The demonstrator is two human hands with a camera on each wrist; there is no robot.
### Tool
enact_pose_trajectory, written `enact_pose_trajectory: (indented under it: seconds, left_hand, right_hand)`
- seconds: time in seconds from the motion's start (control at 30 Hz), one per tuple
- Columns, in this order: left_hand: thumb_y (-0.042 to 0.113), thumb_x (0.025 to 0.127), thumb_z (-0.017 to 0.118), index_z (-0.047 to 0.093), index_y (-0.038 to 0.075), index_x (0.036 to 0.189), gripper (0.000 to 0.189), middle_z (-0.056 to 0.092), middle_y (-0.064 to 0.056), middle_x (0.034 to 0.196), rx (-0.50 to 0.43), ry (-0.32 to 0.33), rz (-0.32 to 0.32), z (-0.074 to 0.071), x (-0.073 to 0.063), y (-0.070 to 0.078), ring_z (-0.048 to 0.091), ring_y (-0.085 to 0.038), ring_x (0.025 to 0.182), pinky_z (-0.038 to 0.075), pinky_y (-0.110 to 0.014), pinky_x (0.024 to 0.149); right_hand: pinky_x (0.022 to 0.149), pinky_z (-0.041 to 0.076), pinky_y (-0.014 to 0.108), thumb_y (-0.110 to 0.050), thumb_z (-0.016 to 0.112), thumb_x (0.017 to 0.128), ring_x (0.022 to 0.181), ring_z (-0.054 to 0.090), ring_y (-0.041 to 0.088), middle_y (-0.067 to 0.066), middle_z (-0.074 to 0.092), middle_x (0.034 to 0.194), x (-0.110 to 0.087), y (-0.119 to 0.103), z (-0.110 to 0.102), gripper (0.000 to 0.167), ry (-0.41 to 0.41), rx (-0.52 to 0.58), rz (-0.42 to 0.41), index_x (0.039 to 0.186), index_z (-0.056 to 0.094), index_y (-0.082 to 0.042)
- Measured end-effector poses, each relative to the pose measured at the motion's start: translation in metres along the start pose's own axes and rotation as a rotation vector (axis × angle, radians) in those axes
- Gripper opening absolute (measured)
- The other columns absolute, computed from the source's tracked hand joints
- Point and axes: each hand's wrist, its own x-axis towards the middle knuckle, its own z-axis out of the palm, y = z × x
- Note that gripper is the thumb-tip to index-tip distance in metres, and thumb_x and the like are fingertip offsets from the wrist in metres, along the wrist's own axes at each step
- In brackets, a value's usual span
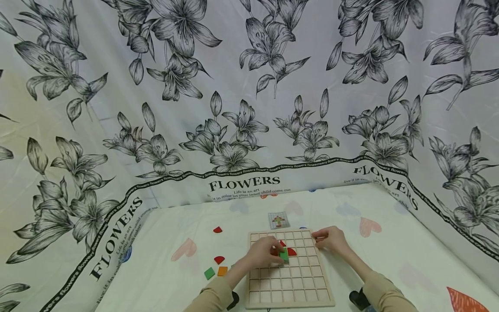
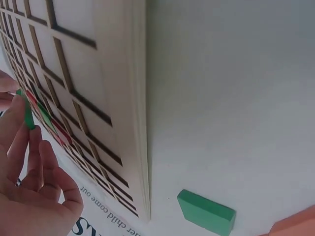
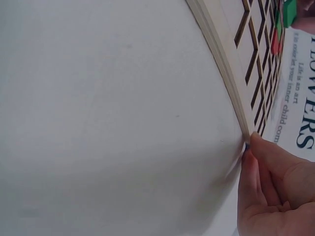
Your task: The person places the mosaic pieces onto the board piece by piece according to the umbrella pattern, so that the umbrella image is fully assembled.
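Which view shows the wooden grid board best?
Head: the wooden grid board shows almost whole, the left hand covering part. Left wrist crops it, steeply slanted; right wrist shows only a slanted strip.

Floral curtain, heart-print cloth, perhaps a blue heart

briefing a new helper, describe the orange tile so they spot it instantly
In the head view, find the wooden grid board and look left of it, onto the cloth. There the orange tile lies just right of a green square and below a red fan-shaped piece; among these neighbours, it alone is orange.
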Motion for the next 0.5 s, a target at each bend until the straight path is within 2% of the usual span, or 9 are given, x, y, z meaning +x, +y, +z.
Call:
enact_pose_trajectory:
  seconds: [0.1,0.2,0.23,0.33,0.43,0.5]
  left_hand:
    - [0.021,0.078,0.078,0.073,0.011,0.097,0.023,0.066,0.0,0.091,0.027,-0.007,0.013,0.001,-0.001,0.001,0.053,-0.008,0.072,0.04,-0.017,0.063]
    - [0.022,0.077,0.079,0.074,0.012,0.096,0.022,0.066,0.001,0.09,0.06,-0.006,0.027,0.003,-0.001,0.001,0.052,-0.006,0.074,0.041,-0.016,0.064]
    - [0.023,0.077,0.079,0.074,0.013,0.096,0.022,0.067,0.002,0.09,0.068,-0.006,0.03,0.003,-0.001,0.0,0.052,-0.005,0.075,0.041,-0.016,0.065]
    - [0.024,0.076,0.079,0.074,0.014,0.095,0.021,0.067,0.004,0.09,0.101,-0.002,0.043,0.004,-0.001,0.0,0.053,-0.004,0.079,0.042,-0.015,0.068]
    - [0.024,0.075,0.08,0.075,0.015,0.093,0.021,0.068,0.005,0.089,0.133,0.004,0.064,0.005,-0.002,-0.001,0.055,-0.006,0.081,0.044,-0.017,0.075]
    - [0.024,0.075,0.08,0.075,0.015,0.093,0.021,0.069,0.005,0.089,0.146,0.008,0.071,0.005,-0.003,0.0,0.057,-0.007,0.082,0.045,-0.018,0.079]
  right_hand:
    - [0.063,0.054,0.028,0.003,0.077,0.068,0.074,0.07,0.022,0.018,0.073,0.085,0.0,0.001,-0.001,0.029,-0.009,0.012,-0.014,0.097,0.073,0.004]
    - [0.063,0.054,0.029,0.001,0.078,0.067,0.071,0.07,0.019,0.015,0.073,0.082,0.003,0.006,-0.002,0.028,-0.013,0.04,-0.05,0.095,0.074,0.002]
    - [0.06,0.053,0.027,0.0,0.079,0.067,0.069,0.069,0.015,0.011,0.074,0.08,0.003,0.009,-0.002,0.027,-0.012,0.057,-0.091,0.094,0.075,-0.001]
    - [0.061,0.053,0.028,-0.001,0.079,0.066,0.068,0.069,0.014,0.009,0.074,0.078,0.004,0.01,-0.002,0.027,-0.014,0.065,-0.107,0.093,0.075,-0.002]
    - [0.061,0.053,0.027,0.0,0.079,0.066,0.071,0.07,0.018,0.013,0.074,0.08,0.003,0.007,-0.001,0.029,-0.01,0.042,-0.076,0.095,0.074,0.0]
    - [0.064,0.054,0.029,0.003,0.078,0.066,0.074,0.071,0.023,0.016,0.073,0.083,0.002,0.004,0.0,0.03,-0.007,0.016,-0.021,0.096,0.073,0.003]
